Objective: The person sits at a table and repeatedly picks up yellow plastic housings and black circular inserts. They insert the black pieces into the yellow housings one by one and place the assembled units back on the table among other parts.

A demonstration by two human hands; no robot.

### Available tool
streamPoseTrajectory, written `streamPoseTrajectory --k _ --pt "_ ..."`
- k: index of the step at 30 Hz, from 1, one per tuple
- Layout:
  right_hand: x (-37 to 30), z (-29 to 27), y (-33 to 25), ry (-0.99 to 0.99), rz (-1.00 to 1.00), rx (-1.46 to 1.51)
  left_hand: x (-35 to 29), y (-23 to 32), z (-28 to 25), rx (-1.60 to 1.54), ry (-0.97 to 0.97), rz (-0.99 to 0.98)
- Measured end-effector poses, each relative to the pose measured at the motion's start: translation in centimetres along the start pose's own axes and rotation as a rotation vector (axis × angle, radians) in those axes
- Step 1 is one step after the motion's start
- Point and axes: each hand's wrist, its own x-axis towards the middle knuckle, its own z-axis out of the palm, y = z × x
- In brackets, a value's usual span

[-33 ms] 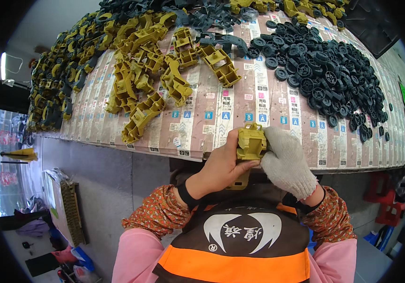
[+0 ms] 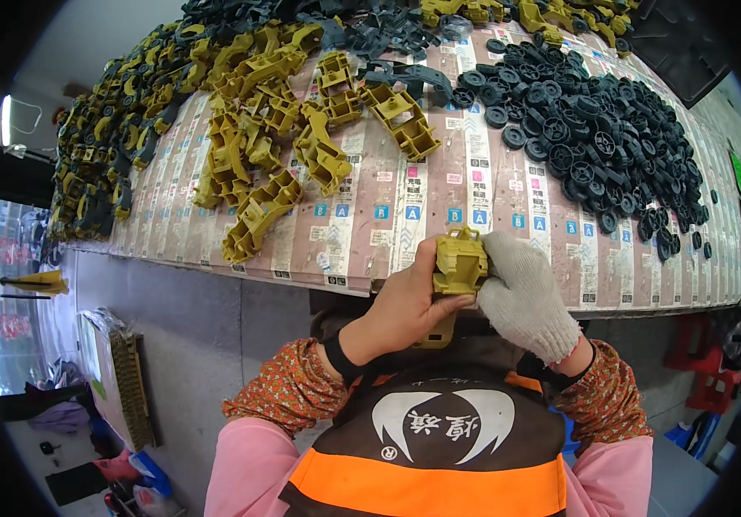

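A yellow plastic toy car body (image 2: 459,264) is held up at the table's near edge, its hollow side facing up. My bare left hand (image 2: 406,300) grips it from the left, thumb along its lower edge. On the other side, my right hand (image 2: 527,297), in a light knitted glove, presses its closed fingers against the right side of the same piece. Its right fingertips are partly hidden behind the piece. Just below the hands, part of another yellow piece (image 2: 437,332) shows, mostly covered.
Loose yellow car bodies (image 2: 323,146) lie beyond my left hand on the table (image 2: 370,233). A heap of dark wheels (image 2: 594,138) spreads at the right. Yellow-and-dark assembled toy cars (image 2: 99,146) are piled far left, dark parts (image 2: 379,34) at the back. Red stools (image 2: 705,366) stand lower right.
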Motion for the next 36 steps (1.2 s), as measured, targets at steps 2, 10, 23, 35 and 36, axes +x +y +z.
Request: streamPoseTrajectory --k 2,10,23,35,36 --pt "0.2 -0.3 -0.1 -0.033 0.042 -0.045 0.1 -0.2 0.1 -0.016 -0.006 0.002" --pt "11.4 -5.3 5.2 0.263 -0.113 -0.736 2.0 0.4 -0.5 -0.791 0.181 -0.095" --pt "12.2 -5.1 7.8 -0.008 -0.113 -0.838 1.7 -0.5 -2.5 -1.102 0.37 -0.231" --pt "1.1 -1.7 -0.7 -0.286 0.098 0.347 2.0 0.3 -1.9 -1.123 0.52 -0.119" --pt "0.3 -1.1 -0.7 -0.263 0.122 0.418 2.3 0.8 -1.9 -1.107 0.552 -0.102"
